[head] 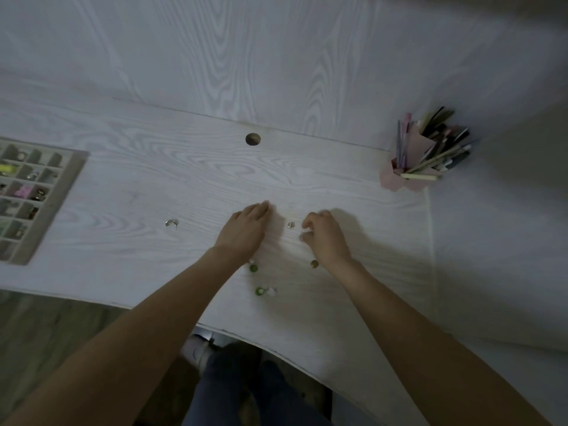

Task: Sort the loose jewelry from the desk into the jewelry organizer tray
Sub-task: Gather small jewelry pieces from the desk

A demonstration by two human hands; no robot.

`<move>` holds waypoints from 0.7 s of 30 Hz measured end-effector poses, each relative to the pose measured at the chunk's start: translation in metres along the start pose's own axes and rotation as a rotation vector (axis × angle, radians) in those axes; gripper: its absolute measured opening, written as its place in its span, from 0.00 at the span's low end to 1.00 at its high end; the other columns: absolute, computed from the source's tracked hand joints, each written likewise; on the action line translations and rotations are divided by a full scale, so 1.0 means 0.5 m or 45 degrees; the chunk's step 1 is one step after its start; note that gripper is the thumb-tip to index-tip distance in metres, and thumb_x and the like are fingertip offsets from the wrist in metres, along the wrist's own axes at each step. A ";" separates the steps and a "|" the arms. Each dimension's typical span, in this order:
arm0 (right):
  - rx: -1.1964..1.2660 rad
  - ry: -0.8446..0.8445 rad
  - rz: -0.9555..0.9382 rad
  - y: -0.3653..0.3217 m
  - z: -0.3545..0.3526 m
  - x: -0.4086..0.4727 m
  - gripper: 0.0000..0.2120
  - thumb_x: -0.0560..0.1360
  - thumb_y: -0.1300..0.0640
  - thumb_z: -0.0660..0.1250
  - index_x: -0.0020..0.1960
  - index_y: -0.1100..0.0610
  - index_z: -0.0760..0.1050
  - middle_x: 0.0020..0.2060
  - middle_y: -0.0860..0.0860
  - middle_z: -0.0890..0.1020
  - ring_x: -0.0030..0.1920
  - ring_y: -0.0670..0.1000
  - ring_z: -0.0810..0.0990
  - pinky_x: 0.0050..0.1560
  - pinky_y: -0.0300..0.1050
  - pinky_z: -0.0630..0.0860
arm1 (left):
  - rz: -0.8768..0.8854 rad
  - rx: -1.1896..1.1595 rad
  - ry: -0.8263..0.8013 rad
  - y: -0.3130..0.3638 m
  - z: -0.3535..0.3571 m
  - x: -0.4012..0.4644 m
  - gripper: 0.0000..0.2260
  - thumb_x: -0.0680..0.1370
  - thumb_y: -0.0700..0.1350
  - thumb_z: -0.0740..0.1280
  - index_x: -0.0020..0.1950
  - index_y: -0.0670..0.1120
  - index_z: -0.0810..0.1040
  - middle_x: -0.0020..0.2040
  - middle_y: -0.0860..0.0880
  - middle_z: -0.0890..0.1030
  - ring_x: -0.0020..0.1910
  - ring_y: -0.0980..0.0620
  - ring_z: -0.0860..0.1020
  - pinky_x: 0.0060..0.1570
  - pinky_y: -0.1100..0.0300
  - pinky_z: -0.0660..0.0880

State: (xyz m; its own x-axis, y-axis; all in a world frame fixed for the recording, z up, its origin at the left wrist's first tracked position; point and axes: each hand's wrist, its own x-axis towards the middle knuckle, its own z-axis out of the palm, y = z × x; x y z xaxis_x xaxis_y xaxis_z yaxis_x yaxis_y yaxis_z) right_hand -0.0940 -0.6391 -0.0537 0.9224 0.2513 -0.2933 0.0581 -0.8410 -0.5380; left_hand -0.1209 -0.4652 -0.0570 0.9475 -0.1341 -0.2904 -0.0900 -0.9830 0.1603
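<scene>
Silver glints from a small piece (290, 224) lying between the hands on the tabletop (190, 179). The left hand (246, 229) rests fingers-down; whether it holds anything I cannot tell. The right hand (325, 238) hovers loosely curled, empty. Green beads (253, 267) sit near the left wrist, where a forearm sweep could scatter them. The organizer tray (61, 192) lies far left of both hands.

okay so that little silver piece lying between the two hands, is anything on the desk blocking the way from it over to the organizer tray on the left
Only the left hand, which lies beside the small silver piece on the tray's side. Beyond it, the desk looks bare up to the organizer tray, apart from a silver ring lying roughly along that line, flat and easy to pass over.
</scene>
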 end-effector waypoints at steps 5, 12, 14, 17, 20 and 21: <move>-0.075 -0.031 0.017 -0.007 -0.004 0.016 0.03 0.75 0.63 0.68 0.46 0.63 0.77 0.51 0.57 0.75 0.48 0.53 0.75 0.41 0.37 0.68 | -0.041 0.133 0.193 -0.001 0.008 0.009 0.11 0.78 0.37 0.60 0.59 0.43 0.76 0.61 0.45 0.74 0.59 0.46 0.71 0.55 0.56 0.66; -0.214 -0.072 -0.017 -0.017 0.006 0.019 0.02 0.76 0.64 0.65 0.48 0.63 0.75 0.48 0.57 0.77 0.49 0.56 0.77 0.51 0.51 0.75 | -0.255 -0.241 0.203 0.009 -0.013 0.037 0.07 0.78 0.39 0.62 0.54 0.41 0.77 0.52 0.41 0.77 0.50 0.42 0.75 0.51 0.54 0.68; -0.137 -0.086 0.011 -0.013 0.008 0.020 0.01 0.76 0.64 0.65 0.46 0.62 0.75 0.45 0.56 0.79 0.46 0.56 0.78 0.49 0.52 0.77 | -0.357 -0.449 0.089 0.005 -0.021 0.041 0.08 0.78 0.39 0.64 0.56 0.39 0.75 0.54 0.40 0.75 0.53 0.41 0.74 0.53 0.53 0.70; 0.196 -0.143 0.081 -0.004 0.010 0.014 0.03 0.75 0.64 0.66 0.48 0.61 0.78 0.45 0.52 0.80 0.46 0.50 0.79 0.46 0.44 0.76 | -0.393 -0.505 -0.089 0.011 -0.029 0.039 0.09 0.79 0.41 0.63 0.57 0.38 0.74 0.58 0.39 0.73 0.55 0.41 0.74 0.53 0.54 0.70; 0.644 -0.232 0.222 -0.019 -0.001 0.002 0.04 0.76 0.64 0.65 0.48 0.58 0.78 0.43 0.50 0.79 0.45 0.49 0.78 0.48 0.42 0.75 | -0.370 -0.663 -0.060 0.011 -0.041 0.016 0.09 0.79 0.41 0.64 0.55 0.37 0.77 0.54 0.41 0.78 0.53 0.44 0.76 0.52 0.57 0.70; 0.819 -0.305 0.279 -0.035 -0.009 -0.001 0.04 0.77 0.65 0.65 0.46 0.58 0.77 0.40 0.52 0.79 0.42 0.49 0.77 0.47 0.42 0.75 | -0.374 -0.779 -0.018 0.004 -0.046 0.004 0.08 0.78 0.41 0.65 0.54 0.37 0.78 0.50 0.44 0.79 0.49 0.48 0.77 0.49 0.59 0.70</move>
State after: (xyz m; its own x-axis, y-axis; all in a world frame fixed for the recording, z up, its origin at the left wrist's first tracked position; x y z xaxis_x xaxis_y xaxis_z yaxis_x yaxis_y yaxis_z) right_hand -0.0936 -0.6266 -0.0405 0.7738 0.2691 -0.5734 -0.4234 -0.4536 -0.7842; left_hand -0.1123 -0.4648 -0.0355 0.9016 0.1218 -0.4151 0.3643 -0.7313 0.5766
